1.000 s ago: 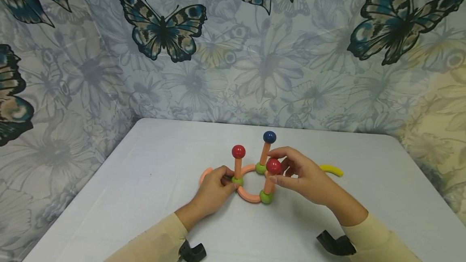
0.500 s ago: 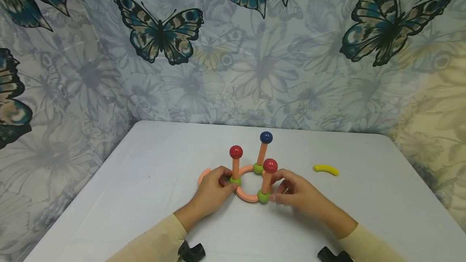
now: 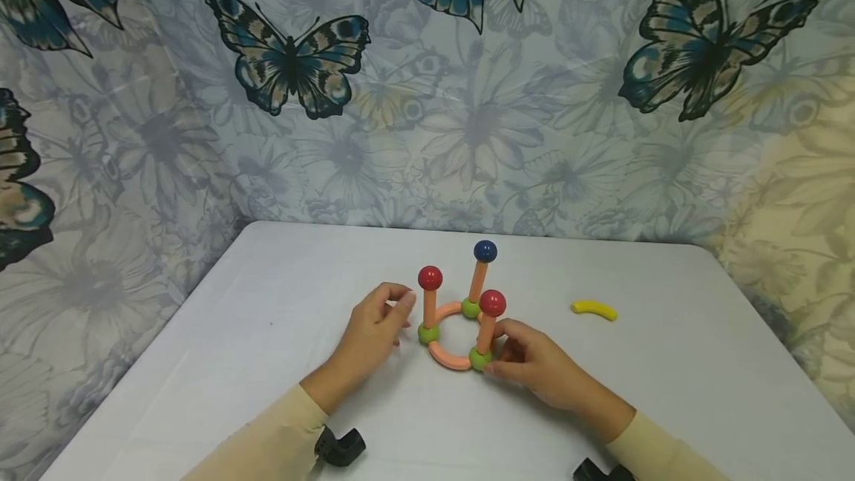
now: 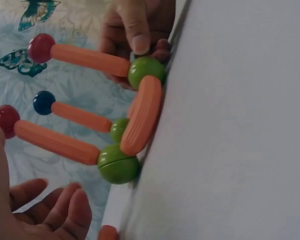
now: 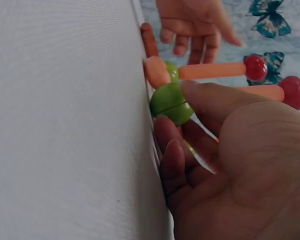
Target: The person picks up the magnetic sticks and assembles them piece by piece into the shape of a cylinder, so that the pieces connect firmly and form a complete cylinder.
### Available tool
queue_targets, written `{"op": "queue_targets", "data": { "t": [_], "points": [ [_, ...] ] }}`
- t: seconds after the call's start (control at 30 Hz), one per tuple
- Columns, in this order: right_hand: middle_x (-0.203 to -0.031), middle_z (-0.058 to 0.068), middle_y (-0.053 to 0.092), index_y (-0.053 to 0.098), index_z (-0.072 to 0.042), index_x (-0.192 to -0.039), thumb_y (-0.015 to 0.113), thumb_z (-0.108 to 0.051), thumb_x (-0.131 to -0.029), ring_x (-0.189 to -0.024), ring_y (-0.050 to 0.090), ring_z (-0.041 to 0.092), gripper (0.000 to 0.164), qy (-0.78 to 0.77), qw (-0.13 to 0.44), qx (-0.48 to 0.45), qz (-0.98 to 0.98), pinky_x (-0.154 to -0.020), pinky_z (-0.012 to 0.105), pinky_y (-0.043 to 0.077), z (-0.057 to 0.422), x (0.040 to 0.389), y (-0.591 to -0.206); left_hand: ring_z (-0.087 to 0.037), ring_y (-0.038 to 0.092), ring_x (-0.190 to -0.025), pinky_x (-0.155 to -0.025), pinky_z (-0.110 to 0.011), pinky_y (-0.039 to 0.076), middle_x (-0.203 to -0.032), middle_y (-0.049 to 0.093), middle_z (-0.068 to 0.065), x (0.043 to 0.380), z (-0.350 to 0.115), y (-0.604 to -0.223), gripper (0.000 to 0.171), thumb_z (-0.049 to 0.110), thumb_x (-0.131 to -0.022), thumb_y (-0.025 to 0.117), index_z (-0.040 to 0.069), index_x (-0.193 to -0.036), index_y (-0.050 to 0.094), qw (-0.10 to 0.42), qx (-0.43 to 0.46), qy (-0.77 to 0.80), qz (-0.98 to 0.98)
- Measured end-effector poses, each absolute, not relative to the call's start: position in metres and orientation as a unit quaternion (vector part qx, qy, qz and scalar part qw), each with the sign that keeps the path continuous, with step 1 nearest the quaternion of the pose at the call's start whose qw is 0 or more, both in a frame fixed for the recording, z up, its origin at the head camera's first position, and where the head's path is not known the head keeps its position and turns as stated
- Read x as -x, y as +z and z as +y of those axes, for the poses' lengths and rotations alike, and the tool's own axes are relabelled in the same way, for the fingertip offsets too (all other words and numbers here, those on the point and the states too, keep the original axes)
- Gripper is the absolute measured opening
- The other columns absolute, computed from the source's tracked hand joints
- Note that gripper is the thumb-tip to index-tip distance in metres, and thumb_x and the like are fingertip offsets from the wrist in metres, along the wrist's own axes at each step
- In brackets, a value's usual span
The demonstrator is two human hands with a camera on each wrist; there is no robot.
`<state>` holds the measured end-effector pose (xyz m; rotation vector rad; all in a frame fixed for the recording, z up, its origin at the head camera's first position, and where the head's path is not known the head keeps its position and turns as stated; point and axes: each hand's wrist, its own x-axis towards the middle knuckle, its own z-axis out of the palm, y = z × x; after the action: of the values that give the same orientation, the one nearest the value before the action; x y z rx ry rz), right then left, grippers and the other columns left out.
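A toy structure on the table joins curved orange sticks (image 3: 449,356) and green balls into a ring. From it rise orange posts, two topped by red balls (image 3: 430,278) and one by a blue ball (image 3: 485,251). My right hand (image 3: 541,366) pinches the near-right green ball (image 5: 171,103) between thumb and fingers. Beside the left post, my left hand (image 3: 367,332) is off the left green ball (image 3: 428,333), its fingers loosely bent around nothing. The left wrist view shows its thumb close to a red ball (image 4: 6,121); whether they touch I cannot tell.
A curved yellow stick (image 3: 594,310) lies on the white table (image 3: 668,347), right of the ring. Another orange piece (image 4: 108,233) shows at the bottom of the left wrist view. Butterfly-patterned cloth (image 3: 374,169) hangs behind the table.
My right hand has come down from the near red ball to the green ball at that post's base. My left hand has let go of the left green ball and drawn up and left.
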<state>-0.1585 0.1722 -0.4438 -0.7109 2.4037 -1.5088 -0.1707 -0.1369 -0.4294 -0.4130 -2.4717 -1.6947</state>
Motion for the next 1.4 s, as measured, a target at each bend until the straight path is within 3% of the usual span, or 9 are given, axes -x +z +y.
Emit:
{"op": "queue_targets", "data": {
  "t": [0.07,0.27,0.37,0.5,0.63,0.97,1.1,1.2,1.4],
  "points": [
    [-0.102,0.005,0.066,0.069,-0.015,-0.121,0.087,-0.012,-0.095,-0.085,0.064,0.025,0.032,-0.504,0.102,0.244,0.822,-0.07,0.028,0.053,0.171,0.159,-0.444,-0.038,0.069,-0.087,-0.059,-0.035,0.058,-0.121,0.069,-0.015,0.175,-0.146,-0.423,0.036,0.037,-0.117,0.053,0.006,-0.131,0.067,0.052,0.131,-0.585,-0.799],
    [-0.105,0.004,0.065,0.07,-0.017,-0.12,0.088,-0.012,-0.095,-0.086,0.065,0.024,0.031,-0.488,0.093,0.246,0.832,-0.072,0.029,0.054,0.17,0.161,-0.445,-0.035,0.065,-0.107,-0.077,-0.041,0.058,-0.131,0.066,-0.017,0.193,-0.18,-0.411,0.056,0.048,-0.12,0.036,0.003,-0.142,0.061,0.031,0.087,-0.595,-0.798],
    [-0.105,0.005,0.065,0.07,-0.017,-0.12,0.087,-0.011,-0.095,-0.086,0.065,0.024,0.031,-0.488,0.095,0.243,0.833,-0.072,0.03,0.054,0.17,0.162,-0.446,-0.033,0.064,-0.114,-0.082,-0.041,0.057,-0.136,0.064,-0.016,0.201,-0.194,-0.414,0.058,0.051,-0.118,0.043,0.003,-0.147,0.057,-0.015,0.047,-0.577,-0.815],
    [-0.105,0.006,0.066,0.069,-0.015,-0.121,0.087,-0.01,-0.096,-0.088,0.065,0.025,0.031,-0.492,0.098,0.246,0.83,-0.073,0.03,0.054,0.17,0.162,-0.447,-0.028,0.064,-0.116,-0.086,-0.041,0.056,-0.135,0.065,-0.01,0.204,-0.203,-0.422,0.044,0.032,-0.112,0.063,0.006,-0.148,0.059,-0.082,0.028,-0.507,-0.857],
    [-0.104,0.006,0.066,0.068,-0.014,-0.122,0.087,-0.01,-0.096,-0.088,0.065,0.026,0.033,-0.494,0.099,0.248,0.827,-0.073,0.03,0.055,0.17,0.163,-0.447,-0.024,0.064,-0.109,-0.089,-0.043,0.054,-0.123,0.068,-0.005,0.203,-0.203,-0.429,0.035,0.014,-0.104,0.071,0.008,-0.138,0.068,-0.097,0.047,-0.441,-0.891],
    [-0.116,0.005,0.069,0.07,-0.015,-0.127,0.08,0.001,-0.095,-0.093,0.065,0.028,0.038,-0.495,0.098,0.248,0.827,-0.076,0.032,0.056,0.177,0.17,-0.445,-0.019,0.06,-0.072,-0.067,-0.035,0.048,-0.069,0.068,-0.003,0.195,-0.202,-0.421,0.017,0.023,-0.102,0.077,0.007,-0.101,0.071,-0.093,0.018,-0.35,-0.932],
    [-0.119,0.006,0.072,0.071,-0.01,-0.128,0.075,-0.002,-0.1,-0.096,0.065,0.03,0.029,-0.51,0.085,0.223,0.826,-0.077,0.032,0.056,0.187,0.174,-0.443,-0.019,0.06,-0.065,-0.065,-0.036,0.048,-0.067,0.067,-0.003,0.196,-0.202,-0.418,0.012,0.017,-0.101,0.074,0.006,-0.101,0.067,-0.094,0.024,-0.337,-0.936],
    [-0.118,0.006,0.072,0.072,-0.008,-0.126,0.075,-0.008,-0.103,-0.095,0.066,0.029,0.023,-0.517,0.078,0.193,0.831,-0.072,0.032,0.057,0.191,0.177,-0.442,-0.019,0.06,-0.065,-0.065,-0.036,0.048,-0.069,0.068,-0.003,0.199,-0.204,-0.416,0.019,0.024,-0.105,0.073,0.007,-0.104,0.067,-0.09,0.024,-0.345,-0.934],
    [-0.121,0.009,0.067,0.069,-0.008,-0.129,0.079,-0.016,-0.103,-0.084,0.061,0.028,0.029,-0.517,0.077,0.147,0.84,-0.063,0.032,0.054,0.189,0.185,-0.441,-0.021,0.066,-0.069,-0.065,-0.035,0.055,-0.081,0.07,-0.006,0.206,-0.209,-0.416,0.027,0.03,-0.108,0.073,0.004,-0.116,0.07,-0.092,0.013,-0.419,-0.903]
  ]
}}
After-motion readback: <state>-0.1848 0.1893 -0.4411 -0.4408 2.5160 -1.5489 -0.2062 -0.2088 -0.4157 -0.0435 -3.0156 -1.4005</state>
